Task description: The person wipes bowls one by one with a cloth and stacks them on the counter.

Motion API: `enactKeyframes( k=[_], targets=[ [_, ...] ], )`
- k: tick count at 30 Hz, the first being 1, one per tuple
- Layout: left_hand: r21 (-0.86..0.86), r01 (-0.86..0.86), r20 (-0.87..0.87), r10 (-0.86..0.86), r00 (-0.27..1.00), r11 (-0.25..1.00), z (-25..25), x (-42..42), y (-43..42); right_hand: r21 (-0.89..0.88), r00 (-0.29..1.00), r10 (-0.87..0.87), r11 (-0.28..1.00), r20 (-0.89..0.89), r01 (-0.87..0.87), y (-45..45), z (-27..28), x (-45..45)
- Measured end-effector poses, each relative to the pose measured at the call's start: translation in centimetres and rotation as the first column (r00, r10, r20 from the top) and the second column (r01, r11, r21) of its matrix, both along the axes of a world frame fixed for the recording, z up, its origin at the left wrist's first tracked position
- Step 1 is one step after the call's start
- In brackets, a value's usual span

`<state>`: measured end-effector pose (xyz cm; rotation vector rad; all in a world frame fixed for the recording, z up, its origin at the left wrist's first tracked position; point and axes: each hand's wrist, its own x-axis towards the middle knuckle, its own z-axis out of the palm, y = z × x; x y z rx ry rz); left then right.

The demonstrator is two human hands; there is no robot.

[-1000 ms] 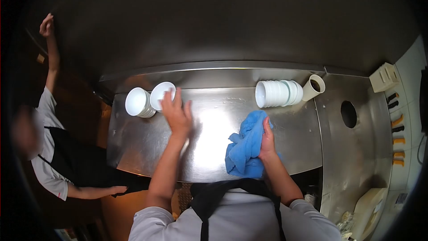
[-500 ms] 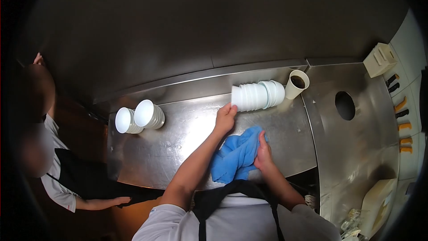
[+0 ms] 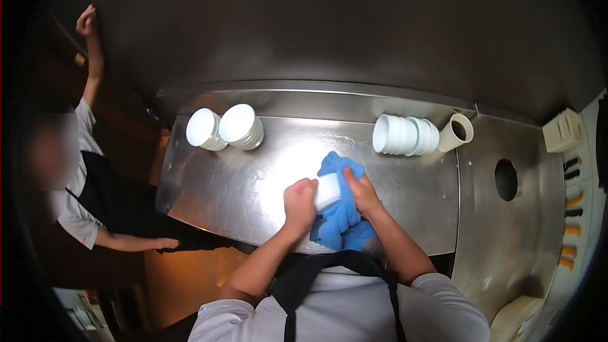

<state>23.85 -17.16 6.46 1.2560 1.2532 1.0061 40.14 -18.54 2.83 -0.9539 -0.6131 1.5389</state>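
Observation:
Near the counter's front edge, my left hand [image 3: 299, 206] is closed round the left side of a white bowl [image 3: 327, 192]. The bowl is tilted, and its far side is wrapped in a blue cloth [image 3: 343, 218]. My right hand [image 3: 362, 192] grips that cloth against the bowl, thumb pointing up, with the rest of the cloth hanging below. Beyond and to the right lies a row of nested white bowls [image 3: 400, 135] on its side. Two more stacks of white bowls, a left one [image 3: 203, 129] and a right one [image 3: 241, 125], stand at the left.
A cup with dark contents [image 3: 456, 132] touches the end of the bowl row. The steel counter [image 3: 405, 215] meets a second surface with a round hole [image 3: 506, 180]. Knives with orange and black handles [image 3: 573, 215] line the right wall. A co-worker [image 3: 95, 177] stands at left.
My left hand has taken a bowl from the row and brought it down to the cloth. My right hand has pressed the cloth onto it. The co-worker's far arm now reaches up.

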Motion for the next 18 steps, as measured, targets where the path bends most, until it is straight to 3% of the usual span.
enactKeyframes(
  k=[1, 2, 3, 5, 6, 7, 8, 9, 10, 11, 13, 14, 17, 18],
  targets=[
    [-0.008, -0.083, 0.177, 0.083, 0.981, 0.996, -0.3, -0.7, 1.5, 0.075, 1.0, 0.009, 0.997, 0.026, -0.011, -0.3, 0.3, -0.7],
    [-0.286, -0.015, 0.475, 0.155, 0.866, 0.958, -0.3, -1.2, 2.8, 0.148, 0.999, 0.016, 0.989, 0.049, -0.023, -1.0, 0.8, -1.4],
    [-0.503, 0.148, 0.69, 0.293, 0.661, 0.852, 0.8, -1.4, 3.5, 0.216, 0.997, 0.018, 0.976, 0.071, -0.033, -1.3, 1.1, -1.9],
    [-0.145, -0.159, 0.485, 0.211, 0.849, 0.976, -0.8, -1.3, 3.3, 0.184, 0.992, 0.053, 0.98, 0.115, -0.073, -0.9, 1.3, -2.7],
    [0.084, -0.253, 0.35, 0.209, 0.913, 0.964, -1.1, -1.2, 3.2, 0.126, 0.99, 0.037, 0.991, 0.133, -0.053, -0.7, 2.0, -3.2],
    [0.216, 0.07, 0.292, -0.133, 0.947, 0.974, -1.2, -2.3, 2.4, 0.064, 0.989, 0.016, 0.998, 0.146, -0.026, -0.7, 2.3, -3.7],
    [0.167, 0.151, 0.246, -0.19, 0.95, 0.974, -1.3, -2.4, 2.2, 0.208, 0.908, 0.096, 0.958, 0.408, -0.195, -0.8, 1.9, -3.9],
    [0.11, 0.222, 0.208, -0.241, 0.948, 0.969, -0.2, -2.2, 1.7, 0.286, 0.749, 0.125, 0.874, 0.651, -0.394, -1.2, 1.4, -3.9],
    [-0.268, 0.311, 0.716, -0.028, 0.698, 0.912, -1.8, -2.4, 2.3, 0.311, 0.621, 0.064, 0.822, 0.781, -0.476, -1.4, 1.1, -4.2],
    [-0.299, 0.42, 0.759, -0.054, 0.649, 0.857, -1.8, -3.0, 2.8, 0.329, 0.484, -0.029, 0.768, 0.875, -0.549, -1.6, 0.8, -4.6],
    [-0.322, 0.626, 0.84, -0.09, 0.535, 0.71, -1.2, -4.6, 4.3, 0.417, 0.357, -0.266, 0.783, 0.895, -0.461, -1.6, 1.1, -6.3],
    [-0.253, 0.549, 0.756, -0.192, 0.625, 0.796, -1.3, -4.6, 4.6, 0.376, 0.336, -0.231, 0.796, 0.913, -0.474, -1.7, 0.9, -6.3],
    [0.054, 0.338, 0.375, -0.333, 0.865, 0.939, -2.5, -3.9, 5.2, 0.32, 0.858, -0.16, 0.947, 0.488, -0.006, -2.4, 2.3, -8.0],
    [-0.072, 0.404, 0.498, -0.318, 0.807, 0.912, -1.3, -3.7, 4.9, 0.401, 0.785, -0.222, 0.916, 0.578, -0.036, -2.5, 2.0, -8.4]
  ],
)
